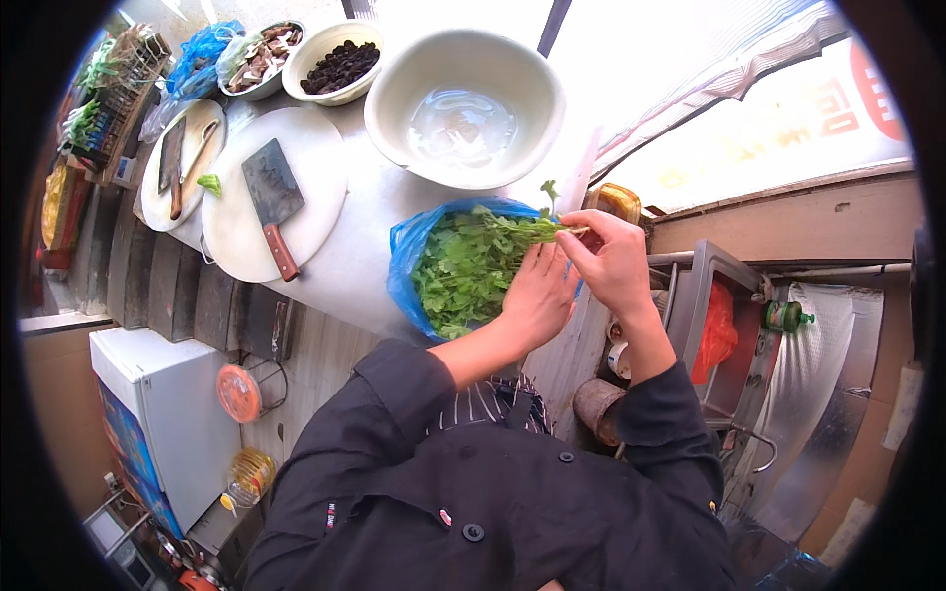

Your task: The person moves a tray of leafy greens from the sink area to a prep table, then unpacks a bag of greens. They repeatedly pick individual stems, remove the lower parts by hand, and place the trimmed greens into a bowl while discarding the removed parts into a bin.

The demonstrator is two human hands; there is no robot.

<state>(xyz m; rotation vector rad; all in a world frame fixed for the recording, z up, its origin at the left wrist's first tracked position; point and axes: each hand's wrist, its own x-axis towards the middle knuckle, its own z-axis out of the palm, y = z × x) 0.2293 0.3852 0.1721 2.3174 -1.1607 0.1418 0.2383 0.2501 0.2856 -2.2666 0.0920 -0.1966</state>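
A blue plastic bag [401, 271] full of leafy green cilantro [458, 266] lies open on the metal table in front of me. My left hand [540, 295] rests against the leaves at the bag's right side, its fingers stretched out toward the stems. Just above it, my right hand [613, 256] pinches the stem ends of some cilantro between thumb and fingers. One sprig sticks up beside the right fingertips. The left thumb is hidden.
Beyond the bag stands a large pale basin [379, 128] with water. A cleaver [274, 187] lies on a round white cutting board [320, 148], left; another board [153, 202] holds a knife. Bowls of dark pieces [342, 69] and sliced mushrooms [266, 57] sit behind. A metal sink [705, 286] is right.
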